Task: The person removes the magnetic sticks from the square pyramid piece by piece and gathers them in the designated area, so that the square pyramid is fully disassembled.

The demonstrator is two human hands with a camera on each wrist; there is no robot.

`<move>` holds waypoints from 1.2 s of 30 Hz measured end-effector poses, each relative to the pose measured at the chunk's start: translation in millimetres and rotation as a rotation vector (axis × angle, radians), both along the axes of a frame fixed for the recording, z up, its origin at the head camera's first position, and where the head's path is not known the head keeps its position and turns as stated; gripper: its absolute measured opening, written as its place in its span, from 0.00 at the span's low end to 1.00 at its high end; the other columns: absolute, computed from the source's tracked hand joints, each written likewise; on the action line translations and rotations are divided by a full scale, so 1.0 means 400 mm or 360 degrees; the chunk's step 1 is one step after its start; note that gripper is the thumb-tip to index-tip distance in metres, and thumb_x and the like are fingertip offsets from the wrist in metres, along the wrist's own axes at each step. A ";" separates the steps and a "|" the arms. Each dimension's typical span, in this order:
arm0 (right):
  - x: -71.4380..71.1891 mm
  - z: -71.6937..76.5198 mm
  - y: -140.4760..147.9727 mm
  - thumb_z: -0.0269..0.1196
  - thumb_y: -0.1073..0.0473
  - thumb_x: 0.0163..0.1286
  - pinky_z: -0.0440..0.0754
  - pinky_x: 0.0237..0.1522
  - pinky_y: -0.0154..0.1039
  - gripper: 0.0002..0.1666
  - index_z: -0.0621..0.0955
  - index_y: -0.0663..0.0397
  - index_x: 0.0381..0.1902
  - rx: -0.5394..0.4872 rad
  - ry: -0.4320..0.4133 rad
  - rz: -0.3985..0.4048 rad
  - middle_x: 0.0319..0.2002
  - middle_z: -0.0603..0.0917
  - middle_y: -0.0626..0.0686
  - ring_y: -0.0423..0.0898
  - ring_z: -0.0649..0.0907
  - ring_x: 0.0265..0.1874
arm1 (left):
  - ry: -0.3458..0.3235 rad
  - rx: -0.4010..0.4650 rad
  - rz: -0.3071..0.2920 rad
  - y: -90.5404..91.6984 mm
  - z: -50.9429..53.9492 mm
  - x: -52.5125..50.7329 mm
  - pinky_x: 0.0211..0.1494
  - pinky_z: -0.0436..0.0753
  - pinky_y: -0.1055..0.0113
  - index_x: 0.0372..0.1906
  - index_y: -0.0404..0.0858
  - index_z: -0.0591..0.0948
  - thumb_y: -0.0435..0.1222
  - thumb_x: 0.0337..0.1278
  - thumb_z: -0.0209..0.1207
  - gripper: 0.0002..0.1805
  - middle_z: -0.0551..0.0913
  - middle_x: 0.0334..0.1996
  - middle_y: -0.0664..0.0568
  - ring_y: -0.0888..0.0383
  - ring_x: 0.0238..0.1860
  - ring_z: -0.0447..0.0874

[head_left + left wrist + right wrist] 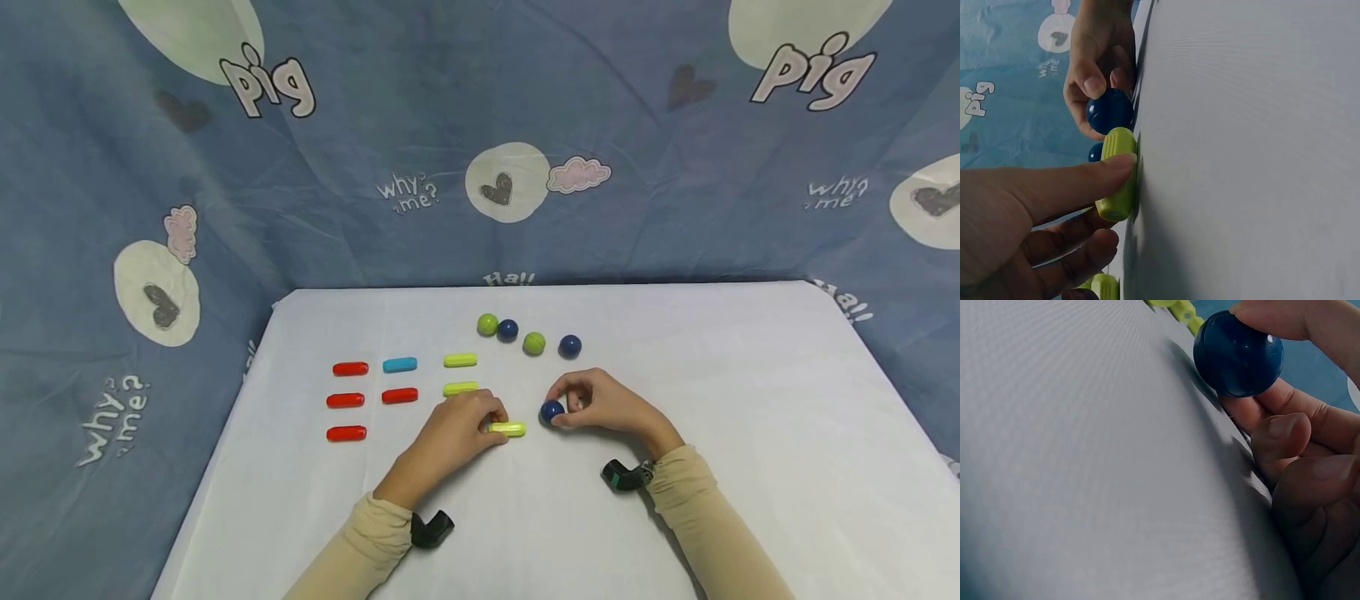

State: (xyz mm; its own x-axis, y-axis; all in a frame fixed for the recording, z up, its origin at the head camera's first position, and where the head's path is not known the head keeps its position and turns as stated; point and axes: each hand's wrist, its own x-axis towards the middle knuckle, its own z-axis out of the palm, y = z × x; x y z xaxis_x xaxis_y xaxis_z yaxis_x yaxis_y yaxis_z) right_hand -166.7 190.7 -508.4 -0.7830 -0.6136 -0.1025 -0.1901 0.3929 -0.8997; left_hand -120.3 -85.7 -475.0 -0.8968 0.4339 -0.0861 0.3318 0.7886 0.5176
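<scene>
Between thumb and fingers, my left hand (462,425) pinches a yellow-green ridged stick (507,429), also large in the left wrist view (1117,175). My right hand (609,404) pinches a dark blue ball (552,412) at the table's middle. The right wrist view shows this blue ball (1238,355) between thumb and index finger, the other fingers curled beneath. A small gap separates the held stick and ball. Just behind the left hand lies another yellow-green stick (460,388), partly covered by it. One more yellow-green stick (460,360) lies farther back.
To the left lie several red sticks (346,400) and one light blue stick (400,365) in rough columns. At the back are green balls (487,324) and blue balls (570,347) in a loose row. A white cloth (750,400) covers the table; a printed blue curtain (420,100) hangs behind.
</scene>
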 end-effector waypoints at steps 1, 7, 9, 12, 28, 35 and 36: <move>0.001 0.000 -0.001 0.76 0.59 0.60 0.74 0.32 0.32 0.17 0.86 0.56 0.46 -0.0003 0.0001 0.0000 0.23 0.77 0.45 0.36 0.74 0.24 | 0.0002 -0.0008 0.0004 -0.004 0.002 0.002 0.37 0.75 0.69 0.39 0.47 0.89 0.42 0.53 0.76 0.10 0.83 0.32 0.62 0.63 0.32 0.75; 0.000 -0.001 -0.001 0.76 0.59 0.61 0.74 0.31 0.32 0.16 0.86 0.55 0.47 -0.0012 0.0013 0.0000 0.24 0.78 0.44 0.36 0.75 0.24 | 0.0035 -0.0049 0.0116 -0.062 0.014 0.015 0.36 0.75 0.70 0.39 0.49 0.89 0.41 0.51 0.77 0.10 0.85 0.36 0.62 0.63 0.31 0.74; 0.000 0.000 -0.002 0.76 0.58 0.61 0.74 0.31 0.32 0.16 0.86 0.54 0.47 -0.0012 0.0010 0.0006 0.24 0.78 0.44 0.36 0.75 0.24 | 0.0050 -0.0064 0.0172 -0.095 0.016 0.022 0.35 0.75 0.70 0.39 0.49 0.89 0.40 0.50 0.78 0.11 0.85 0.36 0.61 0.63 0.30 0.74; 0.000 0.003 -0.003 0.76 0.58 0.61 0.74 0.32 0.32 0.16 0.86 0.52 0.47 -0.0005 0.0004 0.0011 0.24 0.78 0.44 0.36 0.75 0.24 | 0.0052 -0.0083 0.0265 -0.148 0.017 0.030 0.34 0.75 0.70 0.39 0.48 0.89 0.39 0.49 0.79 0.12 0.84 0.33 0.61 0.63 0.30 0.73; 0.006 -0.001 -0.002 0.76 0.57 0.61 0.74 0.32 0.32 0.16 0.86 0.49 0.47 0.0009 0.0003 -0.0011 0.24 0.79 0.44 0.36 0.75 0.24 | -0.0002 -0.0099 0.0391 -0.274 0.025 0.033 0.34 0.75 0.68 0.41 0.45 0.90 0.37 0.49 0.78 0.13 0.83 0.31 0.56 0.60 0.31 0.74; 0.004 0.002 -0.002 0.76 0.58 0.61 0.75 0.32 0.32 0.16 0.87 0.52 0.46 -0.0016 0.0012 -0.0008 0.25 0.79 0.45 0.36 0.76 0.25 | -0.0056 -0.0111 0.0389 -0.287 0.027 0.029 0.35 0.75 0.67 0.42 0.44 0.90 0.37 0.49 0.78 0.13 0.80 0.29 0.57 0.59 0.31 0.74; 0.005 0.002 -0.002 0.76 0.58 0.61 0.75 0.32 0.32 0.16 0.87 0.52 0.47 -0.0013 0.0012 -0.0011 0.25 0.79 0.45 0.37 0.76 0.25 | -0.0063 -0.0111 0.0388 -0.288 0.027 0.028 0.35 0.75 0.67 0.42 0.44 0.90 0.37 0.49 0.78 0.13 0.81 0.28 0.57 0.58 0.31 0.74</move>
State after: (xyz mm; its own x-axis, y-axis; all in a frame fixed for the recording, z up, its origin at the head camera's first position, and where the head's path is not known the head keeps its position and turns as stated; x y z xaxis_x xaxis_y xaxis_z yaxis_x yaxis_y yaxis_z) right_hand -164.9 189.9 -507.8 -0.7878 -0.6091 -0.0917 -0.1943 0.3870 -0.9014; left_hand -109.3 -200.8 -464.4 -0.9696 0.1970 -0.1452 0.1081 0.8772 0.4678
